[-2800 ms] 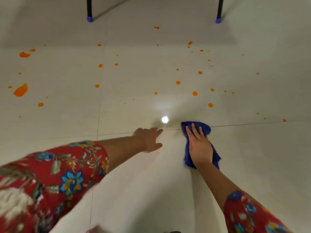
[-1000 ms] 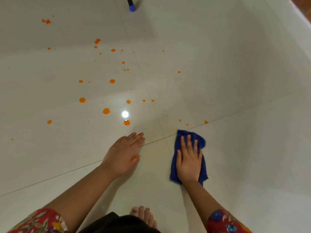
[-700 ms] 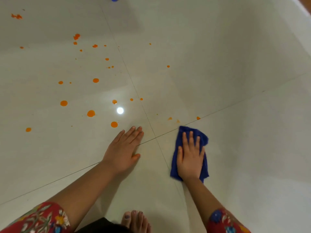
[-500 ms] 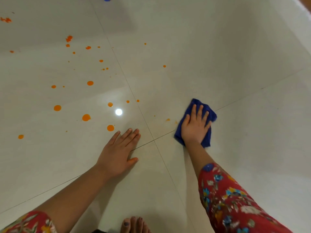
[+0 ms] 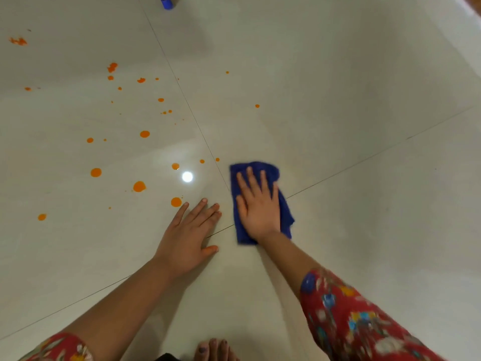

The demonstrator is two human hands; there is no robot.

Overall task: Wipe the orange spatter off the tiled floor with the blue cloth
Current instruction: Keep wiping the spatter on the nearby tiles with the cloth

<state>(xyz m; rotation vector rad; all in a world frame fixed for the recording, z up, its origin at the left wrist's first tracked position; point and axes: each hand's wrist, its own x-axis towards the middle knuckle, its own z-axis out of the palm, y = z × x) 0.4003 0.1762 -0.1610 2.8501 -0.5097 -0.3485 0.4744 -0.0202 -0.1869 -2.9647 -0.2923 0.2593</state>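
Fingers (image 5: 252, 178) straight and slightly fanned: the right hand (image 5: 259, 207) presses palm-down on the blue cloth (image 5: 285, 213). It's a soft, napped rag folded into a rough rectangle, lying right where the thin grout lines cross. Its long axis runs away from the person, tilted a little left at the far end. The left hand (image 5: 187, 235) is flat on the tile just beside it, fingers close together and thumb out. The glossy pale floor (image 5: 351, 100) has big square tiles and a bright lamp glare (image 5: 187, 176). The orange spatter (image 5: 139, 186), round drops and ragged flecks, lies on the left tile, nearest dots just off the cloth's far corner. Red floral sleeve (image 5: 351, 321), bare toes (image 5: 214, 349) at the bottom edge, and a blue-capped leg tip (image 5: 166, 2) at the top.
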